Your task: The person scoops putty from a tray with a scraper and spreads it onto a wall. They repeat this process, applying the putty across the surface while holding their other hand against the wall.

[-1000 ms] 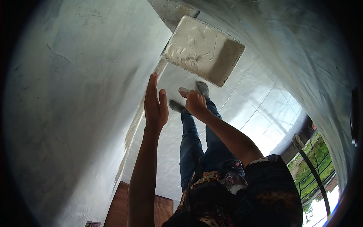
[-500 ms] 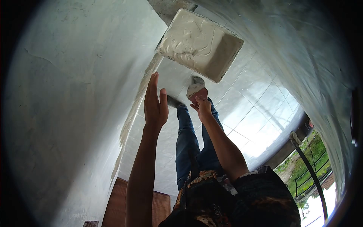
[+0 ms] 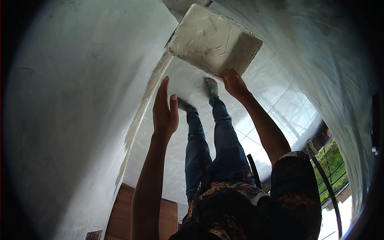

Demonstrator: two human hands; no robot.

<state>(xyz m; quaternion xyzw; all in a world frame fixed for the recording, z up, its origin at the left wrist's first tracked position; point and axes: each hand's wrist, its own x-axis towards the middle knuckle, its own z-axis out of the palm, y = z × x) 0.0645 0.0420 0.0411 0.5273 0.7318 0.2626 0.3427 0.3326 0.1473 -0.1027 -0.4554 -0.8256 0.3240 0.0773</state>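
R hand (image 3: 235, 83) moved up to tray (image 3: 247, 49) rim, can't tell its grip; L hand (image 3: 165, 115) open, fingers straight.

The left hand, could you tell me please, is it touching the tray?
Apart: the head view shows a clear gap between the left hand and the tray.
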